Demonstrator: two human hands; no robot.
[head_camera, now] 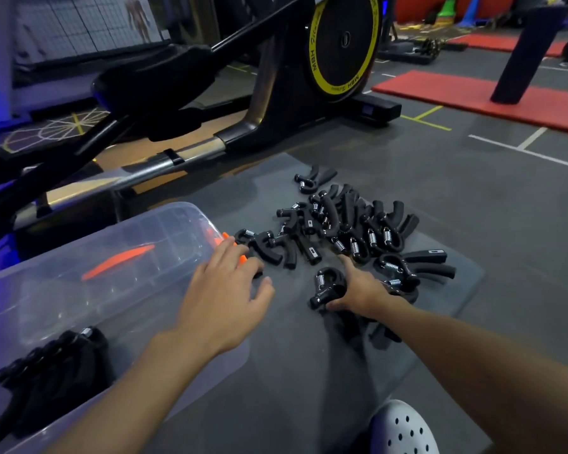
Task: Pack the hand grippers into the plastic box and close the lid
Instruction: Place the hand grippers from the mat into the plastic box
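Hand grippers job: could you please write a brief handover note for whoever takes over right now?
Left hand is open, at the far end of the plastic box.
Right hand grips one hand gripper on the mat.
Done: a few grippers lie in the box's near end.
Left: the pile on the mat goes in, then the lid, which I cannot make out.

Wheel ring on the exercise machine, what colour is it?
The ring is yellow with black letters; the head view shows it.
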